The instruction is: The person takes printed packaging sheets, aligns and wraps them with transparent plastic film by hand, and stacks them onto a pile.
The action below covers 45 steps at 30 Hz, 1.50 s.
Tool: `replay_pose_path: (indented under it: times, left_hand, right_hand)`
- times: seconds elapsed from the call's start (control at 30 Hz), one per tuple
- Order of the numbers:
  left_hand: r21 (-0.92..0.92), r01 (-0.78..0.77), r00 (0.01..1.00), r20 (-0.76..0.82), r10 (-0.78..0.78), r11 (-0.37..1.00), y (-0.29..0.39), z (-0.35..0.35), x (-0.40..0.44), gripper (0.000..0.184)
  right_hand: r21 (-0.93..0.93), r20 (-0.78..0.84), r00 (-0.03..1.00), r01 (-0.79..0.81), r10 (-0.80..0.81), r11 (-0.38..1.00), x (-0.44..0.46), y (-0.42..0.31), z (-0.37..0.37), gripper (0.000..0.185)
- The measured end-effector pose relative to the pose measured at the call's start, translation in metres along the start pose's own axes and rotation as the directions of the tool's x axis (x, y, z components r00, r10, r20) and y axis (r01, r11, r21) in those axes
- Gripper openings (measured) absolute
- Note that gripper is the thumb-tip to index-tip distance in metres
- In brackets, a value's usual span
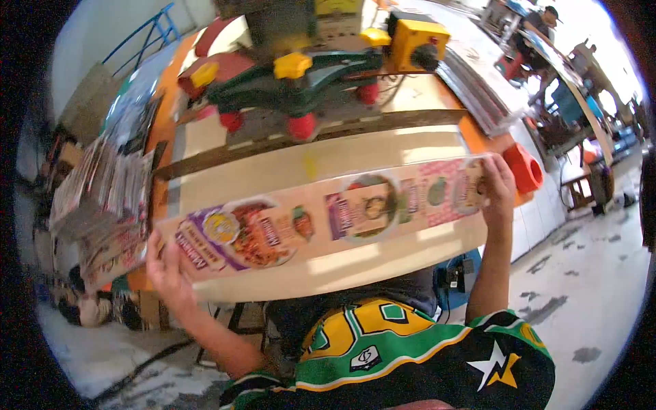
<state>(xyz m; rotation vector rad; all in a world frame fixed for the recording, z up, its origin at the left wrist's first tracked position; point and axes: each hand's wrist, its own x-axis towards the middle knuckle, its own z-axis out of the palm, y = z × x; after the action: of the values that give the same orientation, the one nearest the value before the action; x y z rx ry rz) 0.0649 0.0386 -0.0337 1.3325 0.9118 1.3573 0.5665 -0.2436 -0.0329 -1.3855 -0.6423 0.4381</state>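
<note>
A long printed strip [311, 220], pink with food pictures in bowls, stretches across the front of the work surface. Its left end is gripped by my left hand [169, 275], fingers wrapped over the edge. At the far right end, my right hand [499, 186] grips the other edge. The strip tilts, its right end higher in view than its left. Beneath it lies a pale board [383, 263]. Just beyond stands a dark straight bar [314, 140], running side to side in front of the machine. Some blur softens the strip's print.
A green machine part [266, 89] with yellow knobs and red feet stands behind the bar, beside a yellow box [418, 44]. Stacked printed sheets [102, 184] are at left. An orange-red holder [525, 167] sits at right. A person [540, 27] works in the background.
</note>
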Motion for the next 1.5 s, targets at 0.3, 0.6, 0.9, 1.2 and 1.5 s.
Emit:
replay_pose_path:
  times: [0.3,0.6,0.9,1.2,1.5]
  left_hand:
    - [-0.111,0.019,0.993,-0.113,-0.032,0.994,-0.019,-0.034,0.005,0.02]
    - [-0.263,-0.112,0.965,-0.26,0.041,0.958,-0.047,-0.059,0.009,0.027]
    - [-0.222,-0.228,0.963,-0.194,0.186,0.948,-0.036,-0.057,0.009,0.015]
    - [-0.061,-0.3,0.947,-0.138,0.289,0.952,-0.033,-0.051,0.009,0.022]
    - [-0.107,-0.246,0.935,-0.286,0.207,0.963,-0.032,-0.034,0.006,0.03]
  right_hand:
    - [0.274,0.001,0.977,0.203,-0.211,0.94,0.0,-0.012,0.036,0.014]
    - [0.106,0.118,0.978,0.161,-0.173,0.981,-0.007,-0.012,0.035,0.013]
    - [-0.133,0.234,0.967,0.134,-0.1,0.982,-0.012,-0.043,0.012,0.017]
    - [-0.287,0.235,0.97,0.126,-0.057,0.95,-0.021,-0.061,0.009,0.014]
    - [-0.6,0.387,0.875,0.479,-0.292,0.64,-0.023,-0.086,0.02,0.006]
